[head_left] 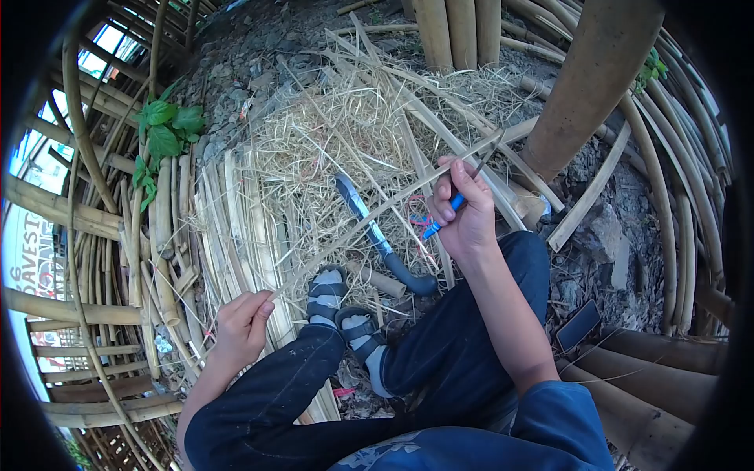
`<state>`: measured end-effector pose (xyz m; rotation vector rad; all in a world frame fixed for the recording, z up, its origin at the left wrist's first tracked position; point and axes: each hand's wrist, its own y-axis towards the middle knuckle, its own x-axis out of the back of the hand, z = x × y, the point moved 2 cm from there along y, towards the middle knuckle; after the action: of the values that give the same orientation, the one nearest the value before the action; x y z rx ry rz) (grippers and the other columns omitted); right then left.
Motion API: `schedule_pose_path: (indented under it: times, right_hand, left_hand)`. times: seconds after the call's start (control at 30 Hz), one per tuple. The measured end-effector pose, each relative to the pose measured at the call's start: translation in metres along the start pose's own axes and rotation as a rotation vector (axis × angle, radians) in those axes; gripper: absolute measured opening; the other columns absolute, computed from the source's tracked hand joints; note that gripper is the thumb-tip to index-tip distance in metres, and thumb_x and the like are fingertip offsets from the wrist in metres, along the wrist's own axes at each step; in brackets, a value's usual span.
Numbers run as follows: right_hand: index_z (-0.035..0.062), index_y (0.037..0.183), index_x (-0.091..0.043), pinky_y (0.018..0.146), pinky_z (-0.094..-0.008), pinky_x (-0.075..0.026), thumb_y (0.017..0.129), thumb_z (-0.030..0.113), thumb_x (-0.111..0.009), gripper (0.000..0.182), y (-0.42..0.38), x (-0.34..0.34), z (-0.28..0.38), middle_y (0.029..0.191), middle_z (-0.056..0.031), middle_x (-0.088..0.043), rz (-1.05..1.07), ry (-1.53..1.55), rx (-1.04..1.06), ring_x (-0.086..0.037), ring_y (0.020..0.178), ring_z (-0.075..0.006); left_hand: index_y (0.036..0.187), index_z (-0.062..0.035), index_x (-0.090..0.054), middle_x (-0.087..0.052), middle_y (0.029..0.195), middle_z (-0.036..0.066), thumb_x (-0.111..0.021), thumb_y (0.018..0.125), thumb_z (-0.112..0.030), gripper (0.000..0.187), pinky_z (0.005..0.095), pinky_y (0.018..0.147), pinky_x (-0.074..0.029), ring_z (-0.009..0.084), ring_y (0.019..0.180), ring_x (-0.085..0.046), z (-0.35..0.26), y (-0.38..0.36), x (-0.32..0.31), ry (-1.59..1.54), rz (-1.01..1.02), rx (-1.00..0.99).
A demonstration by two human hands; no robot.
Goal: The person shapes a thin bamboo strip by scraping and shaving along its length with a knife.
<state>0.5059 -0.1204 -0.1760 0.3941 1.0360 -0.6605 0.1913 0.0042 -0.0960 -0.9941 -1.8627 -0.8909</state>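
My left hand (pixel 243 326) is closed on the near end of a long, thin bamboo strip (pixel 345 239). The strip slants up and right across my lap, passing by the fingers of my right hand (pixel 469 212). That hand is closed around the blue handle of a knife (pixel 455 205), whose narrow blade points up and right beside the strip. Whether the right fingers also pinch the strip cannot be made out. Below the strip, a tool with a shiny, dark-tipped shaft and a curved black handle (pixel 408 279) lies on the shavings, near my sandalled feet (pixel 326 294).
Bamboo shavings (pixel 314 141) are heaped ahead. Split bamboo slats (pixel 236 212) lie at left, beside a bamboo lattice (pixel 78 212). A thick bamboo pole (pixel 593 78) leans at upper right. A phone (pixel 577 326) lies right of my knee, near large bamboo poles (pixel 644 385).
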Motion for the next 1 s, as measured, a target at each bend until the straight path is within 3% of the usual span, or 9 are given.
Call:
schedule_pose_path:
  times: [0.17, 0.3, 0.33, 0.43, 0.57, 0.63, 0.77, 0.87, 1.0]
  right_hand:
    - [0.0004, 0.101, -0.06, 0.041, -0.0215, -0.031, 0.094, 0.022, -0.058, 0.023, -0.011, -0.007, -0.022, 0.062, -0.0049, -0.055, 0.006, -0.03, -0.048, -0.042, 0.043, -0.0092]
    - [-0.0008, 0.102, -0.061, 0.042, -0.0201, -0.032, 0.093, 0.023, -0.061, 0.025, -0.028, -0.026, -0.038, 0.062, -0.0045, -0.056, 0.043, -0.146, -0.136, -0.043, 0.045, -0.0078]
    - [-0.0008, 0.102, -0.061, 0.042, -0.0199, -0.033, 0.092, 0.022, -0.062, 0.024, -0.032, -0.03, -0.043, 0.063, -0.0043, -0.057, 0.035, -0.219, -0.166, -0.044, 0.046, -0.0074]
    - [0.0001, 0.097, -0.063, 0.043, -0.0195, -0.035, 0.089, 0.021, -0.067, 0.022, -0.042, -0.034, -0.06, 0.064, -0.0037, -0.058, 0.034, -0.289, -0.225, -0.047, 0.048, -0.0061]
    - [0.002, 0.085, -0.061, 0.045, -0.02, -0.036, 0.09, 0.023, -0.067, 0.023, -0.062, -0.041, -0.073, 0.063, 0.0004, -0.055, 0.266, -0.541, -0.344, -0.046, 0.051, -0.0051]
    - [0.0032, 0.079, -0.059, 0.049, -0.0201, -0.035, 0.094, 0.028, -0.061, 0.029, -0.072, -0.05, -0.084, 0.062, 0.0024, -0.051, 0.459, -0.568, -0.584, -0.043, 0.053, -0.0049]
    - [0.0046, 0.076, -0.057, 0.049, -0.0198, -0.033, 0.1, 0.036, -0.047, 0.041, -0.076, -0.05, -0.096, 0.061, 0.0041, -0.046, 0.49, -0.581, -0.67, -0.039, 0.053, -0.0036]
    - [0.0038, 0.074, -0.058, 0.047, -0.02, -0.03, 0.099, 0.035, -0.049, 0.041, -0.071, -0.047, -0.094, 0.058, 0.0045, -0.044, 0.436, -0.616, -0.649, -0.036, 0.052, -0.0032]
    - [0.0023, 0.07, -0.06, 0.046, -0.0205, -0.029, 0.098, 0.033, -0.054, 0.042, -0.063, -0.047, -0.083, 0.055, 0.0043, -0.045, 0.42, -0.723, -0.62, -0.036, 0.049, -0.0029]
  left_hand:
    - [0.104, 0.006, -0.063, -0.062, 0.075, 0.012, -0.059, 0.092, -0.011, 0.021, 0.0272, 0.059, -0.045, 0.0153, 0.064, -0.058, 0.001, 0.003, -0.018, -0.432, 0.199, 0.376]
    - [0.107, 0.0049, -0.064, -0.062, 0.074, 0.008, -0.055, 0.096, -0.012, 0.022, 0.0241, 0.06, -0.045, 0.0099, 0.068, -0.057, -0.008, 0.014, -0.025, -0.59, 0.233, 0.392]
    - [0.109, 0.0036, -0.063, -0.049, 0.066, -0.001, -0.049, 0.099, -0.012, 0.024, 0.0211, 0.058, -0.038, 0.0058, 0.06, -0.042, -0.008, 0.015, -0.027, -0.588, 0.211, 0.352]
    - [0.106, 0.003, -0.063, -0.046, 0.064, -0.002, -0.049, 0.099, -0.012, 0.022, 0.021, 0.055, -0.035, 0.0049, 0.059, -0.04, -0.009, 0.019, -0.024, -0.653, 0.127, 0.412]
    - [0.102, 0.0037, -0.065, -0.052, 0.066, 0.0, -0.052, 0.098, -0.011, 0.02, 0.0219, 0.056, -0.039, 0.0054, 0.061, -0.046, -0.011, 0.021, -0.021, -0.646, 0.08, 0.481]
    - [0.101, 0.0042, -0.065, -0.053, 0.066, 0.001, -0.053, 0.097, -0.011, 0.02, 0.0228, 0.056, -0.04, 0.006, 0.061, -0.047, -0.011, 0.02, -0.024, -0.622, 0.084, 0.463]
    - [0.099, 0.0058, -0.065, -0.059, 0.068, 0.008, -0.056, 0.094, -0.007, 0.016, 0.0266, 0.055, -0.043, 0.0125, 0.059, -0.054, -0.016, 0.019, -0.027, -0.495, 0.106, 0.363]
    - [0.098, 0.0057, -0.064, -0.062, 0.072, 0.014, -0.058, 0.091, -0.003, 0.013, 0.0292, 0.055, -0.045, 0.0198, 0.059, -0.059, -0.013, 0.019, -0.028, -0.325, 0.002, 0.087]
    - [0.096, 0.0052, -0.065, -0.064, 0.075, 0.016, -0.058, 0.089, -0.001, 0.011, 0.0302, 0.056, -0.046, 0.0239, 0.06, -0.061, -0.015, 0.018, -0.021, -0.237, 0.019, 0.065]
